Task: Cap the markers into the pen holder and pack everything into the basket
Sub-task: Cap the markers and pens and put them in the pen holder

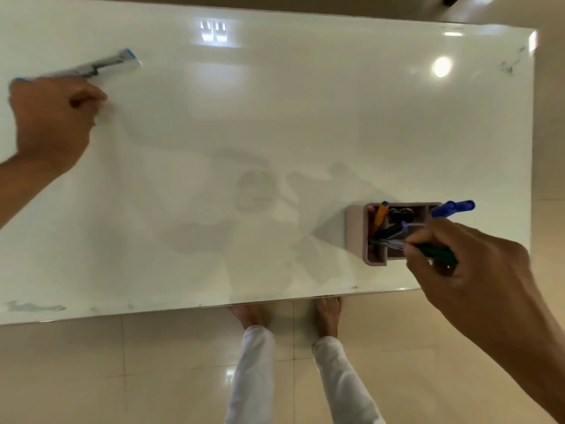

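Observation:
A pink pen holder (354, 234) stands near the front right of the white table (244, 133). It holds several markers, among them an orange one (380, 215), two blue-capped ones (452, 208) and black ones. My right hand (464, 264) grips a dark green marker (437, 254) over the holder's right side, its tip pointing into the holder. At the far left my left hand (52, 117) is curled beside a blurred white and blue marker (104, 64) lying at the knuckles; whether the fingers hold it I cannot tell.
The table's front edge runs just above my bare feet (327, 313) on the beige tiled floor. Grey smudges mark the table's front left corner (33, 307) and far right corner (509, 67). No basket is in view.

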`<state>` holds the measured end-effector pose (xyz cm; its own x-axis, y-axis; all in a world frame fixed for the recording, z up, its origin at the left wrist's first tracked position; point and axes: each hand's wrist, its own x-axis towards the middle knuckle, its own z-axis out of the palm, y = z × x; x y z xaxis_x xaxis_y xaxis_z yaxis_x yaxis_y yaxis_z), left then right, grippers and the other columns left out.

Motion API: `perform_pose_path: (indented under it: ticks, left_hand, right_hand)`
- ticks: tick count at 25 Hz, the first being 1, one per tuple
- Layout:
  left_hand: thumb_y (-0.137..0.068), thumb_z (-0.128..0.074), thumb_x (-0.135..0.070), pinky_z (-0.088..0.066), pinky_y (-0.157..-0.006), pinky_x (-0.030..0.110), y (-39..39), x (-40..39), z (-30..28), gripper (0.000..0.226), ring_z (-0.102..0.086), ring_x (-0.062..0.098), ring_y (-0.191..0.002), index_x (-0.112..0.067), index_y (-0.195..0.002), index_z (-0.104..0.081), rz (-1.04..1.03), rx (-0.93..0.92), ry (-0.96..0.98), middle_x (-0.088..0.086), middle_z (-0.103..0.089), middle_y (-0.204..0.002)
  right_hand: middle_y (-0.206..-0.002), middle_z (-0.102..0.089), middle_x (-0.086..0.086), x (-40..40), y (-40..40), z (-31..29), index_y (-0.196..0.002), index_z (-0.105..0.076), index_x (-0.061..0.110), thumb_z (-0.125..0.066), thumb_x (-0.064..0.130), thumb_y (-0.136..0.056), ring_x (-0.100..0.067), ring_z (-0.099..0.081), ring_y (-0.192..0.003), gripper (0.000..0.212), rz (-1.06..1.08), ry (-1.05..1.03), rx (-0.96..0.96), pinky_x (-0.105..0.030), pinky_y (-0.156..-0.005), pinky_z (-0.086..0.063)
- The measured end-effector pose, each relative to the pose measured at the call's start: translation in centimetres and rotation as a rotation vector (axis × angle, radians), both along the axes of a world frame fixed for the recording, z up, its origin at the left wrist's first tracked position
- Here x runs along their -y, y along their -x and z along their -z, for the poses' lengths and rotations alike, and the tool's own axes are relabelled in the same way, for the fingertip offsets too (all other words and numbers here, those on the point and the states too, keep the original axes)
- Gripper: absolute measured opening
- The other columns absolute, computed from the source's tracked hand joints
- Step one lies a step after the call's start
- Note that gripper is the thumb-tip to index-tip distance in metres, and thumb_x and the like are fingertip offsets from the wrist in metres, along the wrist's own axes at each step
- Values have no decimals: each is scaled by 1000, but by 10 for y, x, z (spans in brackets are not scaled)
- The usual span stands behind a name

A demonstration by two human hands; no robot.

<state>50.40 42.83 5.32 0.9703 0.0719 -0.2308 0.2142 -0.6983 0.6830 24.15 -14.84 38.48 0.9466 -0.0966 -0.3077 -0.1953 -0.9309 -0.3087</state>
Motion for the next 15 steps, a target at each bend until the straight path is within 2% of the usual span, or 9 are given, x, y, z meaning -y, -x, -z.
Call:
perform_pose_path:
  ticks: [1, 2, 3, 4, 6, 9, 13, 15]
  left_hand:
    - [-102, -58, -38, -47, -75, 8, 24, 56, -64, 19, -63, -8, -74, -35, -112, -74, -18, -4, -92, -20, -69, -90]
    - [-99, -62, -35, -47, -67, 9, 36, 98, -103, 21, -62, -6, -66, -25, -115, -73, 69, 55, -92, -15, -69, -87]
    - [-98, -64, -28, -47, -65, 8, 48, 127, -132, 21, -61, -8, -62, -18, -114, -74, 141, 93, -89, -11, -70, -86]
    - [-96, -67, -21, -48, -69, 8, 55, 151, -146, 18, -61, -12, -64, -14, -110, -76, 188, 138, -89, -4, -72, -86]
    - [-93, -71, -14, -55, -82, 18, 67, 181, -158, 16, -64, -14, -73, -12, -106, -79, 262, 183, -103, 2, -76, -92]
    - [-89, -74, -10, -58, -89, 28, 88, 219, -157, 16, -73, 12, -84, -12, -104, -81, 306, 179, -70, 5, -80, -98]
    - [-85, -76, -7, -57, -84, 33, 121, 266, -159, 19, -75, 17, -83, -18, -99, -82, 374, 152, -35, 0, -82, -92]
    - [-84, -78, -7, -58, -82, 29, 134, 283, -165, 19, -75, 12, -80, -20, -98, -83, 374, 102, 21, -2, -82, -90]
  right_hand:
    - [-77, -74, 0, 0, -1, 9, -87, -72, 15, -79, 11, -84, -6, -55, -52, 8, -13, 1, -27, -10, -55, -33]
    - [-81, -76, -5, -1, -1, 18, -91, -72, 13, -79, 11, -84, -10, -53, -54, 10, -23, 4, -35, -9, -58, -32]
    - [-85, -78, -8, -3, 0, 24, -94, -73, 11, -80, 10, -85, -12, -53, -58, 12, -17, -16, -55, -8, -59, -32]
    - [-88, -78, -9, -4, 1, 30, -97, -73, 9, -80, 9, -85, -15, -54, -61, 14, -15, -19, -84, -9, -60, -34]
    - [-92, -78, -10, -3, 1, 37, -100, -72, 8, -80, 8, -87, -21, -62, -65, 15, -12, -51, -101, -16, -59, -43]
    - [-101, -79, -11, 3, 8, 46, -107, -72, 8, -77, 9, -91, -30, -73, -80, 17, -2, -63, -80, -32, -70, -57]
    - [-104, -78, -16, 5, 13, 50, -112, -69, 4, -78, 9, -91, -32, -75, -83, 24, 4, -43, -41, -26, -72, -50]
    - [-105, -78, -16, 6, 17, 45, -113, -69, 4, -79, 13, -91, -29, -76, -80, 26, 31, -60, -17, -21, -70, -48]
